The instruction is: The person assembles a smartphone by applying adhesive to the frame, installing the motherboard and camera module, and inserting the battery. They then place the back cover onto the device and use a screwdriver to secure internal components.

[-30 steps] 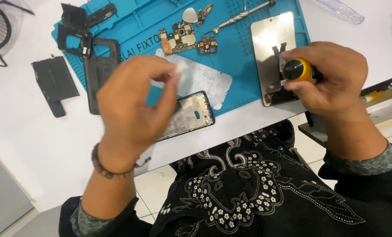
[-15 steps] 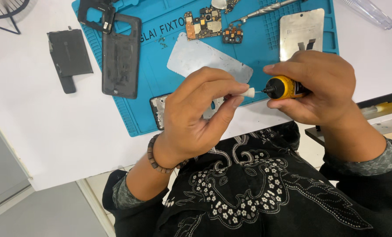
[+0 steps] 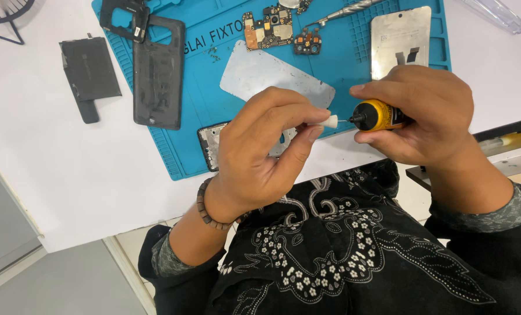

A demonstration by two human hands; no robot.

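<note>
**Cap and glue tube held above the mat edge**

The right hand [image 3: 423, 116] grips a small yellow glue tube [image 3: 380, 115], its needle tip pointing left. The left hand [image 3: 263, 154] pinches a white cap [image 3: 330, 121] just off that tip. Both hover over the near edge of the blue mat [image 3: 213, 87], above a phone frame [image 3: 213, 143] lying there on the white bench [image 3: 50, 157].

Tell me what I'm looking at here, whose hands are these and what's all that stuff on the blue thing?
The camera sits on a person's head and looks down at their own two hands. The right hand holds a small yellow and black glue tube with a thin needle tip. The left hand pinches its little white cap just off the tip. On the blue mat lie taken-apart phone pieces: a dark back cover, a silvery plate, small circuit boards and a phone frame, partly hidden by the left hand.
</note>
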